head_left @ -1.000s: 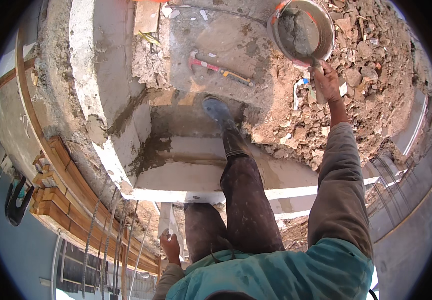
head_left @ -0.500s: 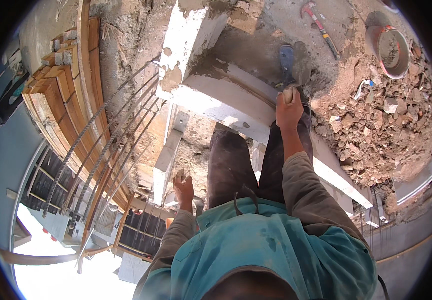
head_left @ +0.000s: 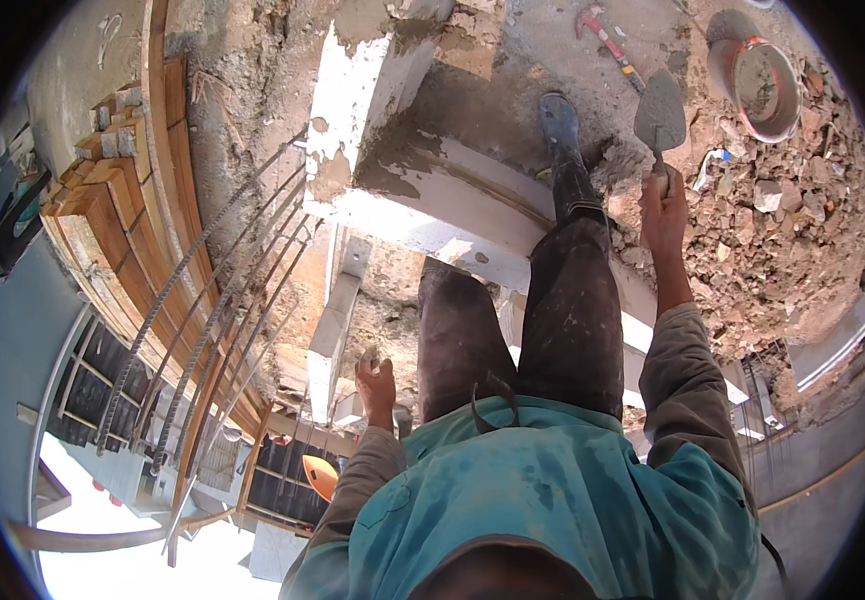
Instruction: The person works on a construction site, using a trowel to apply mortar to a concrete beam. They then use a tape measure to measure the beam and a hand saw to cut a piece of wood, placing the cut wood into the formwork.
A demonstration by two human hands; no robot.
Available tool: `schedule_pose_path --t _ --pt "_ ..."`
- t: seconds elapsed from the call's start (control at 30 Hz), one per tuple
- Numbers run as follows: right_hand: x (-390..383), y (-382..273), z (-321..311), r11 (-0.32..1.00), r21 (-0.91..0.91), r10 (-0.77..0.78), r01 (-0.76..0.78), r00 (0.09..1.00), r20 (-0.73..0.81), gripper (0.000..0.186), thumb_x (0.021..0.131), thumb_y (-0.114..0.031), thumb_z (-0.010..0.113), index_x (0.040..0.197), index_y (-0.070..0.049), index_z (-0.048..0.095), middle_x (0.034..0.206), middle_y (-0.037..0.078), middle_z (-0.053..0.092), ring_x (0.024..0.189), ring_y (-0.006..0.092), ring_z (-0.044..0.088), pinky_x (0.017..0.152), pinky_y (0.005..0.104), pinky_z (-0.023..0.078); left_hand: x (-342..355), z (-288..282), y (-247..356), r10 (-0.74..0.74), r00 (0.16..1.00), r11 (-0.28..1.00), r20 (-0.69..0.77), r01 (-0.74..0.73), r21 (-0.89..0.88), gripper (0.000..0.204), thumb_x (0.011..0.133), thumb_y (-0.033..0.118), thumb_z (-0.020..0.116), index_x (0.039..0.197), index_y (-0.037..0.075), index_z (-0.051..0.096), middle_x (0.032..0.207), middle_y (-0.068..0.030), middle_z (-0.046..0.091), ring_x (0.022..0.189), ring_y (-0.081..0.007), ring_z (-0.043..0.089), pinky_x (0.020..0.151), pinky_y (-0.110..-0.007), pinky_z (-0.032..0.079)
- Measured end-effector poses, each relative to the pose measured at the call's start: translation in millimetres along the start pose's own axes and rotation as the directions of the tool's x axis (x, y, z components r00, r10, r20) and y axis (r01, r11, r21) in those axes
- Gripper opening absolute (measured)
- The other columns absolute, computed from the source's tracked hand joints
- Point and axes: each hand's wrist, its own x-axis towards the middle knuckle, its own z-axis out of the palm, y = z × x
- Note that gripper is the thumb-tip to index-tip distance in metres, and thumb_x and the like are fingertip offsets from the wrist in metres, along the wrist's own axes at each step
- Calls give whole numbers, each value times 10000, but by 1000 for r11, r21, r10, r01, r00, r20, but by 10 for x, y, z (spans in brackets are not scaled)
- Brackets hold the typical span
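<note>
My right hand (head_left: 664, 205) grips a pointing trowel (head_left: 661, 110), its grey, mortar-coated blade facing away from me over the ground beside the rubble. To the left of my legs hangs my left hand (head_left: 376, 388), fingers loosely curled and apart, with no object visible in it. Between the hands a white block wall (head_left: 453, 235) crosses in front of me, wet grey mortar smeared on its upper parts. A mortar-splashed block pillar (head_left: 348, 110) rises at its left end. My boot (head_left: 561, 125) stands beyond the wall.
Rubble (head_left: 753, 230) covers the right side, with a bucket (head_left: 765, 90) above it. A red-handled hammer (head_left: 608, 45) lies near the trowel blade. Steel rebars (head_left: 243, 250) jut out at the left beside stacked timber (head_left: 118, 190). An orange object (head_left: 321, 477) shows low left.
My right hand has swung right, away from my knee, and the trowel blade now shows plainly. My left hand has shifted slightly. The orange object has come further into view.
</note>
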Motion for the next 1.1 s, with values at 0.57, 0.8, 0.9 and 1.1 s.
schedule_pose_path --t 0.57,0.8,0.9,1.1 --pt "3664 2087 -2473 948 -232 243 -218 966 87 409 915 -369 569 1197 -75 595 845 9 624 677 77 516 588 234 420 348 116 2107 202 972 934 123 -228 275 407 811 120 602 1191 -18 558 1113 -198 578 1055 -311 564 853 -383 475" --pt "2215 1556 -1928 935 355 64 2 983 -173 319 889 -270 640 1142 -76 627 850 12 640 701 58 559 611 215 458 1670 -331 2791 407 913 801 6 -361 477 528 775 179 658 1216 -76 519 1203 -259 543 1122 -394 518 955 -453 406" --pt "1470 1135 -1479 869 484 33 102 964 -264 331 895 -254 629 1130 -21 619 858 28 638 731 76 577 643 220 475 1994 -343 3450 548 836 700 -25 -443 560 638 761 228 693 1283 -61 466 1279 -265 501 1225 -389 447 1026 -427 368" --pt "260 556 303 998 40 57 -42 853 -519 470 815 -270 710 1107 79 596 969 163 658 821 221 632 748 317 507 2768 -352 3666 626 774 545 96 -523 655 787 727 353 741 1327 -28 402 1330 -251 457 1290 -381 381 1076 -415 335"
